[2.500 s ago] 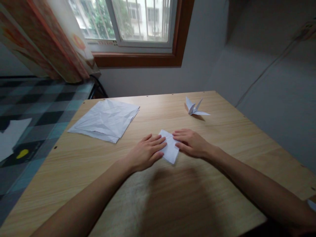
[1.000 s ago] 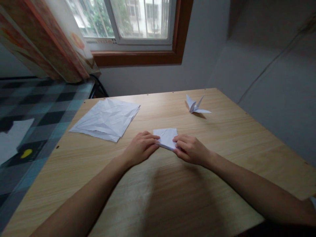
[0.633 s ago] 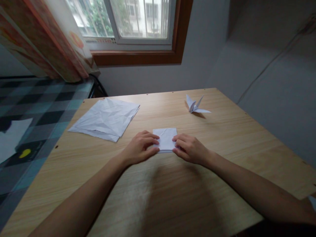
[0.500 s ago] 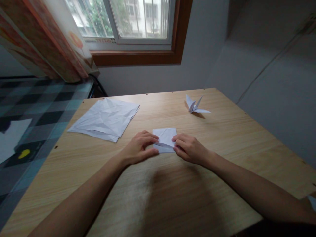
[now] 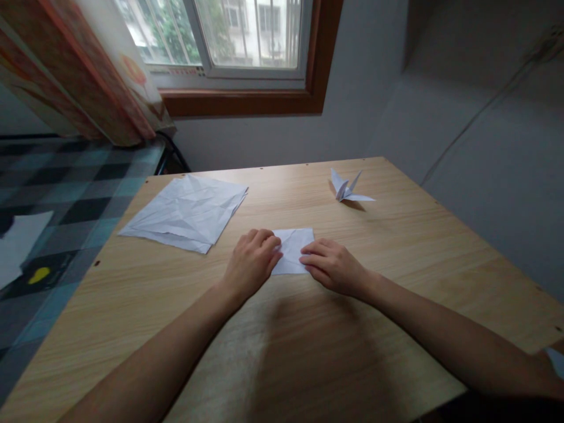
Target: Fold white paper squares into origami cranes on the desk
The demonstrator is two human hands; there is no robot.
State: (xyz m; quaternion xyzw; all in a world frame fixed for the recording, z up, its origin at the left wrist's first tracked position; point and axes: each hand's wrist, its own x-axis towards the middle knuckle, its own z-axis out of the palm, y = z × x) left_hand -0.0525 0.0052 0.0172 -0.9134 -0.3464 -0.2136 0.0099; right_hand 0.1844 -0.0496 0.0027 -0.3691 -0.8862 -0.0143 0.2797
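Observation:
A small folded sheet of white paper [image 5: 291, 252] lies near the middle of the wooden table, a crease running across it. At its left edge, my left hand [image 5: 254, 258] has its fingers bent and closed on the paper, thumb near the fingertips. My right hand [image 5: 335, 264] is closed at the right edge, with fingertips and thumb pressed onto the sheet. Both hands cover the side edges. Beyond the right hand stands a folded paper crane [image 5: 346, 189] with its wings spread.
Several creased white sheets [image 5: 185, 211] lie stacked at the table's back left. The wooden table [image 5: 220, 364] reaches towards a window [image 5: 251, 35]. On the left is a checked cloth surface [image 5: 83, 205] with a white sheet [image 5: 24, 241] on it. A patterned curtain [image 5: 88, 70] hangs there.
The raised front flap of the small paper now lies flat. My left thumb has moved up towards its fingers, and my right fingertips have shifted slightly left onto the paper.

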